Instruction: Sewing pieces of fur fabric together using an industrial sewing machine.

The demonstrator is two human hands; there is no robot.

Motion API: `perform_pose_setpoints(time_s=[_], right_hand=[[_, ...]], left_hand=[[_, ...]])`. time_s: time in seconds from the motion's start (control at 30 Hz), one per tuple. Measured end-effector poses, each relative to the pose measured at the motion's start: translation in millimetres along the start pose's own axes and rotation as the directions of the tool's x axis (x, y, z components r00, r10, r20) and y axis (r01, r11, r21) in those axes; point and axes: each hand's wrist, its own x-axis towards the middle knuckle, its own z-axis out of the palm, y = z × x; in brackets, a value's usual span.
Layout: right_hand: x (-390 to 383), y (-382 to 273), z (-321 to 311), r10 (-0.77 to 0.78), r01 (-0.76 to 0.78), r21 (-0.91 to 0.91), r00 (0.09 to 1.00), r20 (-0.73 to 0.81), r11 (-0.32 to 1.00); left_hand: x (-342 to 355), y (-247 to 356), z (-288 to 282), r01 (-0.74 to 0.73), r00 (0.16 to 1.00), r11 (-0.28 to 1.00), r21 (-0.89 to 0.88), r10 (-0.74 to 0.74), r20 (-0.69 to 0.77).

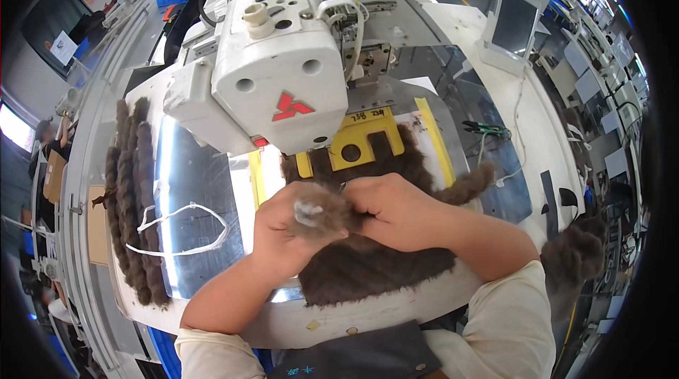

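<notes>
My left hand (276, 234) is closed around a tuft of brown fur strip (322, 218), whose pale end sticks up. Beside it my right hand (396, 211) is closed with its fingers pinched at the same fur; its fingertips are partly hidden. A length of fur strip (470, 184) runs out to the right past my right wrist. Below both hands lies a brown fur panel (375, 273), its far part under a flat yellow plate (389, 131) with cut-outs. The head of a white sewing machine (283, 75) stands over the plate's left side.
Several twisted fur strips (127, 202) lie at the left table edge, near a white cord loop (219, 237). Green-handled pliers or snips (486, 129) rest on the right, with a screen (515, 22) behind. More brown fur (573, 259) is at the right edge.
</notes>
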Motion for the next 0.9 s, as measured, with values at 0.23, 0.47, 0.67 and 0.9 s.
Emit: perform_pose_setpoints(time_s=[0.23,0.47,0.67,0.9], right_hand=[[-8.9,-20.2,-18.1,-0.069,0.068,-0.012,0.987,-0.144,0.998],[-13.4,-21.9,-17.8,-0.173,0.173,-0.012,0.97,-0.17,0.985],[-2.3,-8.0,-19.1,-0.019,0.018,-0.003,0.964,-0.266,1.0],[29.0,35.0,-8.5,0.45,-0.423,0.334,0.893,-0.004,0.842]], left_hand=[[2.5,-12.3,-3.6,-0.294,0.954,0.911,0.29,0.259,0.151],[3.7,-11.3,3.4,-0.274,0.95,0.884,0.379,0.187,0.252],[4.1,-15.3,5.2,0.338,0.901,0.93,0.143,-0.364,0.237],[12.8,-46.1,11.0,0.45,0.88,0.879,0.159,-0.466,0.085]])
